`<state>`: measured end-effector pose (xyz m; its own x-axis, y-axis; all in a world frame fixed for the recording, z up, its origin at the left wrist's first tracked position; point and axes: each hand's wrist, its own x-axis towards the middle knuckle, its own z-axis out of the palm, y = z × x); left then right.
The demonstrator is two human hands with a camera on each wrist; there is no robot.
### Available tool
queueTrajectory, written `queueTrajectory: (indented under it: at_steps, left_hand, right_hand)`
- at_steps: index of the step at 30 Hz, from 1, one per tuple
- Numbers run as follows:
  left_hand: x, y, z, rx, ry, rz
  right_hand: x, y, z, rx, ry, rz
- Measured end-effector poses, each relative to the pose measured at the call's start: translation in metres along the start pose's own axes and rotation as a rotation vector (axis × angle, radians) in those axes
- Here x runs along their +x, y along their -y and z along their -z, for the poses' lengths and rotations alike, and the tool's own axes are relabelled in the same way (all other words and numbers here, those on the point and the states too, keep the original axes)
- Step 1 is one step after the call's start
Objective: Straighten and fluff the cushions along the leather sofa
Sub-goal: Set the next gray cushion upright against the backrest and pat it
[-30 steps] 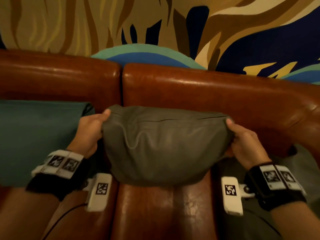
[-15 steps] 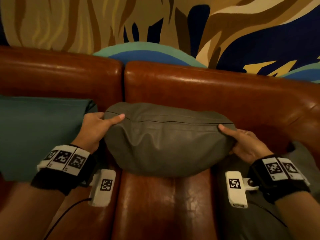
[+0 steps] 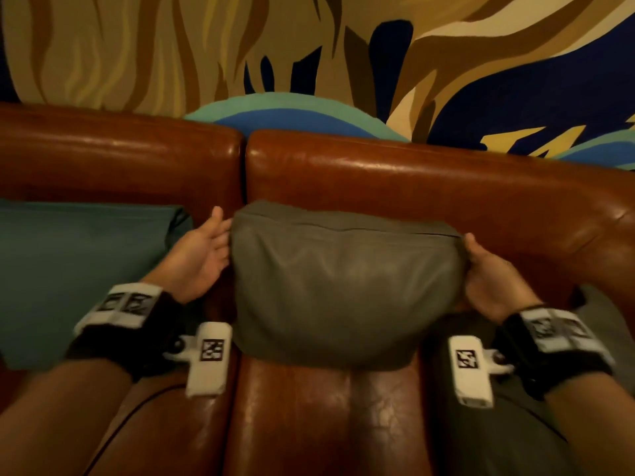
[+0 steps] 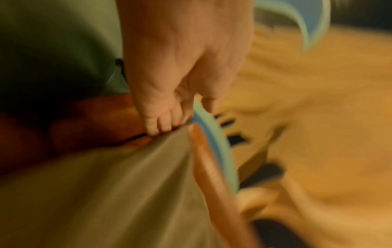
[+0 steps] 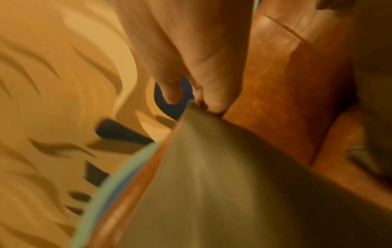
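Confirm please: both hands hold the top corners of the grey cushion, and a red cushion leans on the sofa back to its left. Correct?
Not quite. The head view shows the cushion left of the grey cushion is teal, not red. Both hands, left and right, are at its top corners.

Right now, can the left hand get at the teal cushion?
Probably yes. The left hand rests at the grey cushion's left edge, and the teal cushion lies just beside it on the sofa, nothing between.

Glossy reddish-brown leather sofa (image 3: 412,173). Plain olive-grey soft cushion (image 3: 343,290) is seen centre; plain teal fabric cushion (image 3: 79,269) left. Painted wall mural (image 3: 309,56) is patterned in tan, brown and cream wavy stripes, with navy, blue and teal curved bands.
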<state>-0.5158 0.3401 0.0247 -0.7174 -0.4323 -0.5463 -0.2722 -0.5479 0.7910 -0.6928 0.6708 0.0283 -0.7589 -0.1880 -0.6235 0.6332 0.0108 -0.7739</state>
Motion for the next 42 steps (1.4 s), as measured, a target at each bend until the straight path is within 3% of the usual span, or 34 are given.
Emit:
queueTrajectory:
  at_steps: [3,7,12,15,18,20,23,28,33,35,39,42]
  left_hand:
    - [0.024,0.033,-0.005,0.273,-0.156,-0.095]
    - [0.033,0.062,0.009,0.392,-0.313,-0.159]
    - [0.015,0.051,0.012,0.476,-0.248,-0.333]
    - [0.014,0.038,0.008,0.466,-0.244,-0.4]
    - [0.025,0.048,0.001,0.312,-0.17,-0.317]
    - [0.034,0.07,0.002,0.31,-0.188,-0.23]
    - [0.041,0.091,0.009,0.378,-0.283,-0.235]
    - [0.054,0.082,0.006,0.201,-0.436,-0.308]
    - [0.08,0.061,-0.006,0.142,-0.427,-0.124]
    - [0.089,0.044,-0.009,0.244,-0.498,-0.141]
    - [0.11,0.028,-0.014,0.38,-0.515,-0.039]
    - [0.119,0.027,-0.015,0.278,-0.51,-0.005]
  right_hand:
    - [0.025,-0.027,-0.008,-0.114,-0.099,0.038]
    - [0.027,-0.05,-0.007,-0.335,-0.164,0.212]
    - [0.01,-0.049,0.01,-0.395,-0.174,0.427]
    - [0.001,-0.038,0.013,-0.297,-0.164,0.524]
    - [0.012,-0.051,0.009,-0.154,-0.14,0.361]
    - [0.018,-0.068,0.007,-0.104,-0.134,0.239]
    - [0.019,-0.076,0.006,-0.145,-0.167,0.295]
    - [0.025,-0.06,0.01,-0.154,-0.156,0.356]
    - [0.073,-0.032,0.01,-0.098,-0.236,0.037]
    - [0.091,-0.021,0.011,-0.169,-0.242,-0.077]
    - [0.111,-0.004,0.006,-0.447,-0.236,-0.099]
    - [0.106,0.006,-0.001,-0.453,-0.226,-0.082]
